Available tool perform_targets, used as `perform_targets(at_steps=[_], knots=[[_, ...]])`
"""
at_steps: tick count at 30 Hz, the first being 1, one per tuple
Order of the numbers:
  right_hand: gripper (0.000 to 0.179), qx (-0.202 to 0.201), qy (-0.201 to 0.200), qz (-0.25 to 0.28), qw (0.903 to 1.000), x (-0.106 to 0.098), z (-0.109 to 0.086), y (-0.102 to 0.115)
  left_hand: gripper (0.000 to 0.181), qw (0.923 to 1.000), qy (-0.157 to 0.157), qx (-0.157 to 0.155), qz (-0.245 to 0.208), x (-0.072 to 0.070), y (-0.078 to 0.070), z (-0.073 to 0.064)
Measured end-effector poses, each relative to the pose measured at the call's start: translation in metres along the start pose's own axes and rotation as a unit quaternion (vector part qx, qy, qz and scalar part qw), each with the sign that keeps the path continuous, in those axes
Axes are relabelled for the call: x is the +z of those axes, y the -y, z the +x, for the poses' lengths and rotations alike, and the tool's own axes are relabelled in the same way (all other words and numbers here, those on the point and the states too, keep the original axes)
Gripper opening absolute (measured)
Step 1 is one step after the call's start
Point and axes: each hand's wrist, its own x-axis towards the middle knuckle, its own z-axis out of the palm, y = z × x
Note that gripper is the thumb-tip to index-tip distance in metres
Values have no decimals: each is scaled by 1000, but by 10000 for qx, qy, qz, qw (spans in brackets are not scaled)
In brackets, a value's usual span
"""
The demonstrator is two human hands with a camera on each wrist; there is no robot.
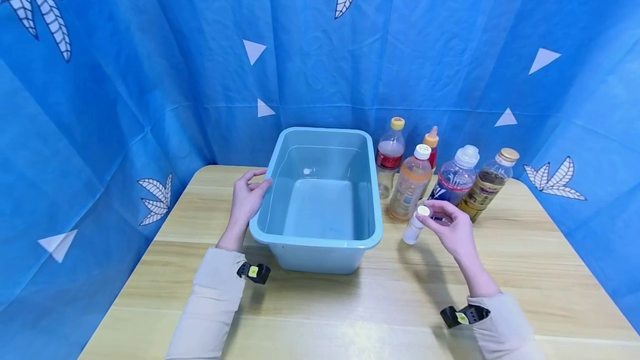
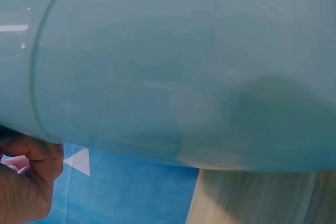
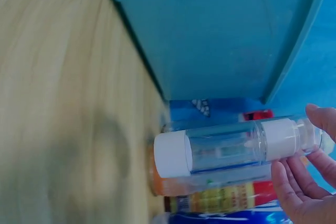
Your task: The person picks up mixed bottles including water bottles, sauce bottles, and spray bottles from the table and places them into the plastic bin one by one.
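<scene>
A light blue plastic basin (image 1: 316, 243) stands on the table with nothing inside. My left hand (image 1: 247, 199) grips its left rim, thumb toward the inside; in the left wrist view the basin's wall (image 2: 173, 66) fills most of the picture and part of the hand (image 2: 31, 177) shows at lower left. My right hand (image 1: 456, 232) pinches a small clear bottle (image 1: 413, 230) by its top, right of the basin. In the right wrist view that bottle (image 3: 226, 148) shows a white base and white collar, with fingertips (image 3: 286, 182) at the top end. It appears held above the table.
Behind the right hand stand a red-labelled bottle with yellow cap (image 1: 391, 154), an orange-tinted bottle (image 1: 410, 182), a red squeeze bottle (image 1: 431, 142), a blue-labelled bottle (image 1: 452, 179) and a gold-capped bottle (image 1: 485, 185). A blue curtain (image 1: 320, 60) hangs behind the wooden table (image 1: 320, 321).
</scene>
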Motion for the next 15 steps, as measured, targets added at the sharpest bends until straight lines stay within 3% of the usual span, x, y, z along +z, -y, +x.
perform_targets(at_steps=[5,15], knots=[[32,47,82,-105,9999,-3,0,14,35,10000,-11,-1,-42,0,0,0],[31,-343,383,-93,9986,-6,-1,51,35,10000,1,-54,-78,0,0,1]])
